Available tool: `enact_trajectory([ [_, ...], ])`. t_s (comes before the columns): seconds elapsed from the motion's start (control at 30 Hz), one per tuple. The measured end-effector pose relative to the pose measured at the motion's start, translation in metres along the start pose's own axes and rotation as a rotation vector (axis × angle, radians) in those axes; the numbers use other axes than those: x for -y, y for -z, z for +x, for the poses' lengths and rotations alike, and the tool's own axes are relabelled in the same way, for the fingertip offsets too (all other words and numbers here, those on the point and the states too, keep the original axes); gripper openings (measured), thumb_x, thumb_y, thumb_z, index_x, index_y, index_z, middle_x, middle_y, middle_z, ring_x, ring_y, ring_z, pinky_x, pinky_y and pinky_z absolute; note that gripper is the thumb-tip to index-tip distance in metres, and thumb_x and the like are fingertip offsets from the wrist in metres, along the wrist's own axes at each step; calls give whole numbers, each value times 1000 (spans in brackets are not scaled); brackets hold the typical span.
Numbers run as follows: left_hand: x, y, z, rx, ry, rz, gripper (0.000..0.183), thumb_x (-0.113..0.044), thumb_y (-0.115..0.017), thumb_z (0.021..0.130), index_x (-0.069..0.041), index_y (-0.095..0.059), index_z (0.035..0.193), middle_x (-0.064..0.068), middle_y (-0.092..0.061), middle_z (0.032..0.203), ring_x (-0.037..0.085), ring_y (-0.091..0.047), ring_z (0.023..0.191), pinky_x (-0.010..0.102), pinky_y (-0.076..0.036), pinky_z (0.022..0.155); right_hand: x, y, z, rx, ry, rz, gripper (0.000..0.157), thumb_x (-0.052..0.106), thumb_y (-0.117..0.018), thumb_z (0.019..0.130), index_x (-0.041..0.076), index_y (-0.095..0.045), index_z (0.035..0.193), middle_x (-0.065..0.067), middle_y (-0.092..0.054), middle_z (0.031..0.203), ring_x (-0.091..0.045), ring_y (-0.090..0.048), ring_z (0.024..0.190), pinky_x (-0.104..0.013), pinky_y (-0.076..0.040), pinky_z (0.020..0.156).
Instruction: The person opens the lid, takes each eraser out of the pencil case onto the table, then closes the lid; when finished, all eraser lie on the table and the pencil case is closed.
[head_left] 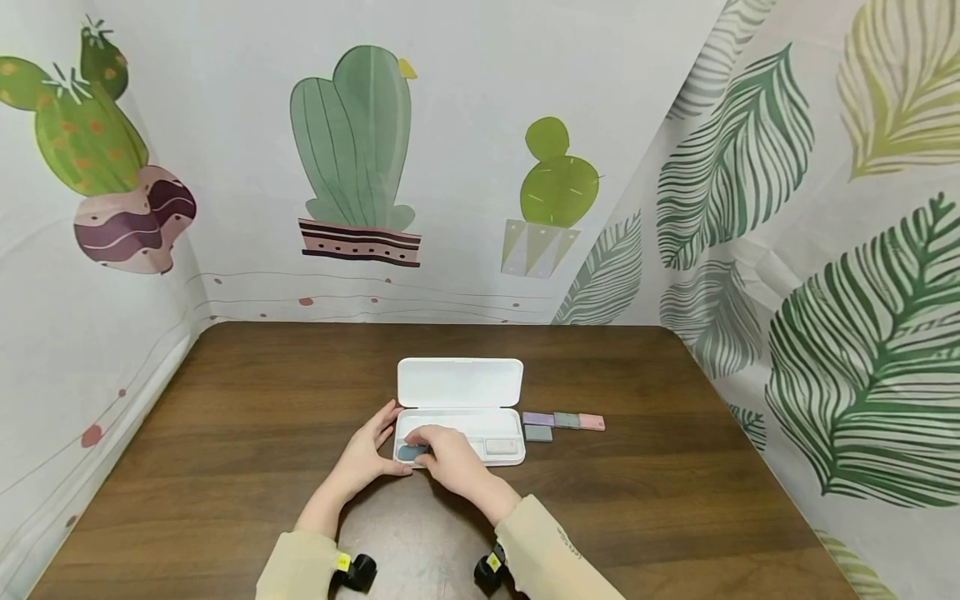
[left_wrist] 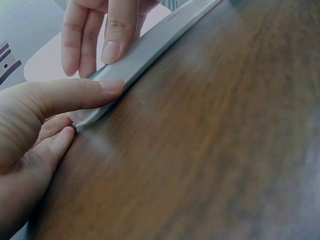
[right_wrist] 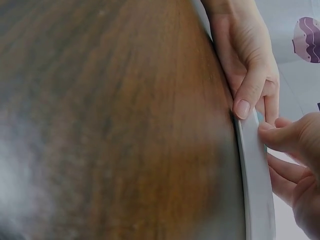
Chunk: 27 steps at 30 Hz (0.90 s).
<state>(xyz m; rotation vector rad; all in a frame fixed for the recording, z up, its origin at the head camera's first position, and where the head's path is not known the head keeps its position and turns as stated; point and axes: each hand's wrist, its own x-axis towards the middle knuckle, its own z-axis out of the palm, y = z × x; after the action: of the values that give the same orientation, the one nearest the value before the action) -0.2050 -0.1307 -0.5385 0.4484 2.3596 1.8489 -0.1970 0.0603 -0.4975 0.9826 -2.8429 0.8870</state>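
A white pencil case (head_left: 460, 421) lies on the table with its lid (head_left: 460, 382) raised toward the back. My left hand (head_left: 363, 455) grips the case's left end, thumb at the front edge and fingers along the side. Inside the left compartment, my right hand (head_left: 452, 460) has thumb and fingertips curled at a blue-grey piece (head_left: 409, 452), partly covered by the fingers. Both wrist views show the case's front wall (left_wrist: 150, 49) between the hands; in the right wrist view a sliver of blue shows near the fingertips. A whitish block (head_left: 501, 447) sits in the right compartment.
Right of the case lie small flat blocks: purple (head_left: 537, 419), grey-green (head_left: 566, 421) and pink (head_left: 592, 422) in a row, and a grey one (head_left: 538, 433) in front. The brown wooden table (head_left: 675, 500) meets patterned cloth at its back and sides.
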Motion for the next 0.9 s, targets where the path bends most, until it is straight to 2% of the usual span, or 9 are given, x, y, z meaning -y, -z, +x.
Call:
enact_trajectory([
  [0.23, 0, 0, 0, -3, 0, 1, 113, 5, -88, 62, 9, -18, 152, 30, -33, 152, 42, -32, 142, 42, -35, 115, -2, 0, 1, 20, -18, 61, 24, 5, -69, 89, 8, -68, 112, -4, -71, 109, -13, -67, 102, -20, -57, 89],
  [0.47, 0, 0, 0, -3, -7, 7, 113, 4, -88, 62, 9, -18, 151, 31, -34, 152, 42, -33, 142, 43, -35, 115, -1, 3, 0, 30, -33, 61, 24, 6, -68, 89, 7, -69, 113, -4, -73, 109, -11, -68, 95, -18, -57, 83],
  [0.9, -1, 0, 1, 2, 15, 21, 113, 2, -88, 64, 8, -17, 152, 30, -32, 153, 43, -35, 141, 43, -35, 115, -4, 0, 1, 8, -44, 90, 22, 7, -70, 88, 7, -72, 110, -4, -74, 105, -8, -69, 92, -14, -57, 80],
])
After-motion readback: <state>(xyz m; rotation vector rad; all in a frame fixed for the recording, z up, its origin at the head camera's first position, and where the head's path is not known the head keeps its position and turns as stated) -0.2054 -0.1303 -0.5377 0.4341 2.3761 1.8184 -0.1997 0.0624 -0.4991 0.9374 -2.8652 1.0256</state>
